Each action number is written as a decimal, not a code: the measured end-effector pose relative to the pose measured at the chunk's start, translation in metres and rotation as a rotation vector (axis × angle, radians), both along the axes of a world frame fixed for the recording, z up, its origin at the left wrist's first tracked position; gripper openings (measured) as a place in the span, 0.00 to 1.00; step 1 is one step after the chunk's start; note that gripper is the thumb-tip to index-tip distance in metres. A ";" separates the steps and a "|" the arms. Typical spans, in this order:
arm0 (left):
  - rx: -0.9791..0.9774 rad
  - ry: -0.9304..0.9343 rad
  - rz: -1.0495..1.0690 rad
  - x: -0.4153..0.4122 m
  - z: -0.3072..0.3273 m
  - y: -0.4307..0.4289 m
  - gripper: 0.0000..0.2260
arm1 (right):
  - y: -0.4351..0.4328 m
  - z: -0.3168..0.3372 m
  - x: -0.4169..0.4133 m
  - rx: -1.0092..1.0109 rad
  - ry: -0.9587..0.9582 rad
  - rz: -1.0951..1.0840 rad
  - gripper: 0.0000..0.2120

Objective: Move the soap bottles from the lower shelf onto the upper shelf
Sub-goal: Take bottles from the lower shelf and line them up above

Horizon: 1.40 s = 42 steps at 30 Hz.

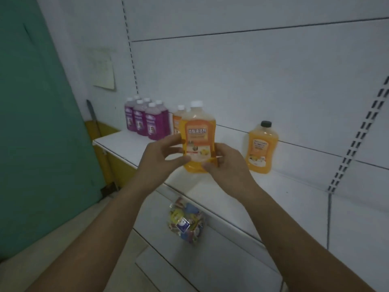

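Note:
An orange soap bottle [197,131] with a white cap and an orange label stands upright over the white upper shelf [294,186]. My left hand [162,159] grips its left side and my right hand [227,165] grips its lower right. Just behind it on the shelf stands another orange bottle [177,119], mostly hidden. Several purple bottles [145,121] with white caps cluster at the shelf's far left. A separate orange bottle [261,146] with a black cap stands alone to the right.
A bag of colourful small items [186,222] lies on the lower shelf [210,266] below my hands. A green door [37,123] fills the left. The white back panel has slotted uprights [357,135]. A paper sheet [103,68] hangs on the wall.

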<state>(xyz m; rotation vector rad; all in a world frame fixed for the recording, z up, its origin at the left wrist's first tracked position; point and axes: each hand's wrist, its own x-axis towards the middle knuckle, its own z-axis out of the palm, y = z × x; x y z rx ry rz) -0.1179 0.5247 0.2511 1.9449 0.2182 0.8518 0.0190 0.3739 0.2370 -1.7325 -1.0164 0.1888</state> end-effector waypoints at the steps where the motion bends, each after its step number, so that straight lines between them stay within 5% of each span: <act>1: 0.025 0.012 0.012 0.012 -0.001 0.013 0.23 | 0.015 -0.002 0.012 -0.026 -0.028 -0.025 0.18; 6: 0.034 0.087 0.025 0.077 -0.018 0.078 0.20 | 0.086 -0.017 0.065 -0.173 -0.138 -0.151 0.17; 18: 0.032 0.138 -0.151 0.153 -0.050 0.168 0.20 | 0.168 -0.046 0.096 -0.260 -0.047 -0.344 0.16; 42: 0.033 0.325 -0.239 0.176 -0.084 0.192 0.18 | 0.211 -0.059 0.113 -0.222 0.006 -0.623 0.12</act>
